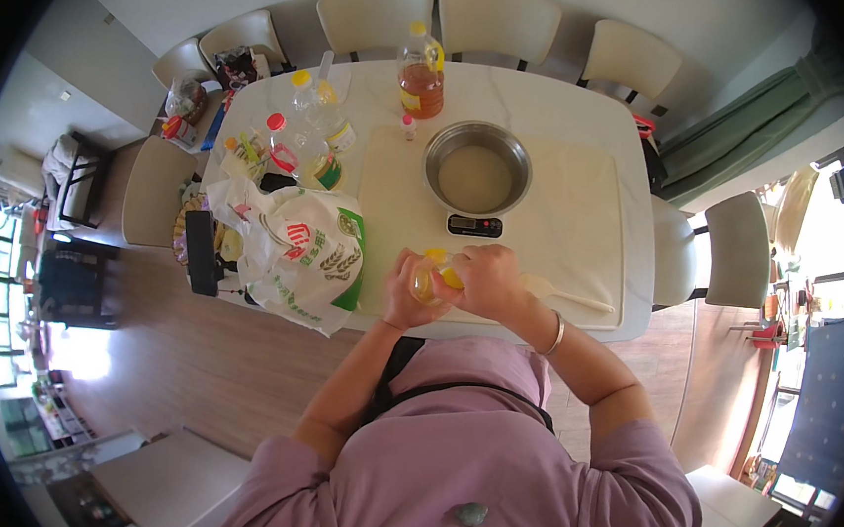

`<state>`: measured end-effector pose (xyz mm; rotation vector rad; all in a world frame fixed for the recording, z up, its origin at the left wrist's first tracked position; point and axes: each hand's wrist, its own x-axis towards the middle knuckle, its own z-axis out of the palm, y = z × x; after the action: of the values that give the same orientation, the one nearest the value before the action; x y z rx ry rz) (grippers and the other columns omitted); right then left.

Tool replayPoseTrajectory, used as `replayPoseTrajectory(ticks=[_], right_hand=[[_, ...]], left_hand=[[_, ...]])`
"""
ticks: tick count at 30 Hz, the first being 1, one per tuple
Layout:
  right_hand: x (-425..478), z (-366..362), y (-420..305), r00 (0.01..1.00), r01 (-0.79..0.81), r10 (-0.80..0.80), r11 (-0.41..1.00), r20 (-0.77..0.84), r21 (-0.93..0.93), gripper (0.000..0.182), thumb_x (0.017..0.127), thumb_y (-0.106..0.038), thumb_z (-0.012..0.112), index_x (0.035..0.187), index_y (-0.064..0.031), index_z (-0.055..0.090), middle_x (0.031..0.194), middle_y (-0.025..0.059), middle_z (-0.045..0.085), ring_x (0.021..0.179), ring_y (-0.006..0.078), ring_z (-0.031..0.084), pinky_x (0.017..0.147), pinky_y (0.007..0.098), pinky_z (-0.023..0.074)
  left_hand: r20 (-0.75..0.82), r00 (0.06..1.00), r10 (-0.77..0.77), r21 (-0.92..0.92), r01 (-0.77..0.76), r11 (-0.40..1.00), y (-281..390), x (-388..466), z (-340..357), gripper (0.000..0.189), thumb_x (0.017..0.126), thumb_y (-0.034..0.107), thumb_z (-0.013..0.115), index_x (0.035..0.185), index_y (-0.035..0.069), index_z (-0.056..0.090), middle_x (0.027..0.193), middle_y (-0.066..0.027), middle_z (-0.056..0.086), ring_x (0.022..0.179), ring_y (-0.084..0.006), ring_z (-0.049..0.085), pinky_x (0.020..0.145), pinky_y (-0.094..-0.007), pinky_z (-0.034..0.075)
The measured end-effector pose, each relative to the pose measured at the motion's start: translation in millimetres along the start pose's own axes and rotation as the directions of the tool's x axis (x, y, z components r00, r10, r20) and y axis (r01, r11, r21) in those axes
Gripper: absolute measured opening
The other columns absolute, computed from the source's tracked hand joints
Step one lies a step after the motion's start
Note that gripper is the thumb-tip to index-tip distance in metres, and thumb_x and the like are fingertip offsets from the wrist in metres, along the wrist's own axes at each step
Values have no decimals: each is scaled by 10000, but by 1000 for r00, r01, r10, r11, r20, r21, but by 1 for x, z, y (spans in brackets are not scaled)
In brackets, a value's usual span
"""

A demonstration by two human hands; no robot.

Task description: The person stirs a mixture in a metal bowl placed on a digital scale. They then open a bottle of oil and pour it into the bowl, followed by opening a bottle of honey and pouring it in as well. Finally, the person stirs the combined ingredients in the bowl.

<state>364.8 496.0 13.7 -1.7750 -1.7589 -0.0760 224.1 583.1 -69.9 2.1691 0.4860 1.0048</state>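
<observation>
My left hand point(406, 292) is closed around a small clear bottle point(422, 284) with yellowish contents, near the table's front edge. From the right, my right hand point(491, 280) grips the bottle's yellow cap point(453, 277); whether the cap is attached is hidden by my fingers. Just beyond both hands, a steel bowl point(430, 171) with pale contents rests on a digital kitchen scale point(475, 227). A cream spatula point(579, 300) lies on the mat right of my right hand. Behind the bowl stand a large oil bottle point(421, 89) and a tiny bottle with a pink cap point(408, 127).
A cream mat point(583, 202) covers the table's middle. On the left are a white and green printed plastic bag point(304, 254), a red-capped bottle point(290, 145), a yellow-capped bottle point(319, 110) and a black device point(201, 252). Chairs point(496, 24) surround the table.
</observation>
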Motion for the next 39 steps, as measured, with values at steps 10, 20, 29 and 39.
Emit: replayPoseTrajectory(ticks=[10,20,29,39], right_hand=[[0,-57,25,900,167,-222,970,374,175,262,773,-184,676,937,-31,540,864,112,527,722,276,581,601,359,480],[-8,-57,27,958,-115,-34,864,286,490,333,719,33,664,1018,-55,546,928,78,598,805,227,619,678,312,506],[-131,107,111,873,-486,433,804,223,342,358,650,-24,708,963,-92,549,922,90,630,897,258,581,789,360,477],[-148,112,115,827,-556,511,804,236,209,435,627,-103,733,1024,-92,557,1156,113,529,1023,303,519,871,413,442]], left_hand=[[351,934,-65,-101,107,989,4,16,-6,559,446,180,799,892,50,490,842,-113,502,773,-324,547,674,-375,462],[320,945,-64,-134,112,985,-1,6,-8,570,448,170,803,905,49,484,871,-117,513,813,-310,565,719,-374,476],[192,965,-180,-118,204,972,-16,-9,-5,601,482,208,813,968,49,497,883,-86,526,858,-248,558,791,-352,445],[309,940,-143,-197,210,958,-5,10,-1,616,518,203,825,1021,46,506,931,-85,535,892,-234,561,815,-345,443]])
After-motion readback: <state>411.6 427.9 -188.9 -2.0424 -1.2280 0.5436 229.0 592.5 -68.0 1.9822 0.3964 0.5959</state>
